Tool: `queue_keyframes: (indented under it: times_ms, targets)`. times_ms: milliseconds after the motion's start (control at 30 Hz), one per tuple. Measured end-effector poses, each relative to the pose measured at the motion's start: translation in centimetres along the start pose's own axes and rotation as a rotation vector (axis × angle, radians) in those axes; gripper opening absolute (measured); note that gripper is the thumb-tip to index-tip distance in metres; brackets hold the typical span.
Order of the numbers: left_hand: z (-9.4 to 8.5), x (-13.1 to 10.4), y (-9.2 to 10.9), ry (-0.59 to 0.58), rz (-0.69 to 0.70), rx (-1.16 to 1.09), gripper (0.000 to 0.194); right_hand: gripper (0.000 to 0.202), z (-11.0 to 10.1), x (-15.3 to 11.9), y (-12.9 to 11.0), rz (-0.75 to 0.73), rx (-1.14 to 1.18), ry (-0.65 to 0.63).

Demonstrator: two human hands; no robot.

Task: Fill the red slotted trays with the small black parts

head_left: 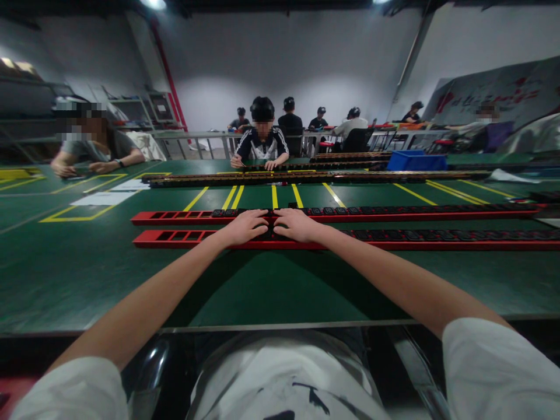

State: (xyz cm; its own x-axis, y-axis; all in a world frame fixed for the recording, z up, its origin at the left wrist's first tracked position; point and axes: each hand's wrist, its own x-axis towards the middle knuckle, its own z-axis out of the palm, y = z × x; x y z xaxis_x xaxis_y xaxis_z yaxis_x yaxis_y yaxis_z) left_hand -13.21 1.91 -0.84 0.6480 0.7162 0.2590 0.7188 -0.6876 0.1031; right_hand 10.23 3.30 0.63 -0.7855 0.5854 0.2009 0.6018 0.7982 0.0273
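Observation:
Two long red rails lie crosswise in front of me, a far red rail [175, 220] and a near red rail [151, 244]. Square black parts [406, 234] fill most of their length, while the slots at the left ends are bare. My left hand [244, 226] reaches over the rails from the left, its fingers stretched onto the far row and its thumb apart. Facing it, my right hand [296, 225] rests in the same way, with fingers and thumb spread. The fingertips almost meet over dark parts, whose details I cannot make out.
Across the green table [245, 286] lies a long dark strip [315, 177], with a blue bin [417, 161] behind it. White paper sheets [105, 198] lie to the left. One person [262, 137] works opposite, another person [100, 140] at the far left.

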Motion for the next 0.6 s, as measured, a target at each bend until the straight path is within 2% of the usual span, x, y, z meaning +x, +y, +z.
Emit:
queue_keyframes:
  times_ms: [600]
  targets:
    - [-0.11, -0.04, 0.14, -0.008, -0.011, 0.0, 0.046, 0.043, -0.2, -0.04, -0.18, 0.004, -0.005, -0.011]
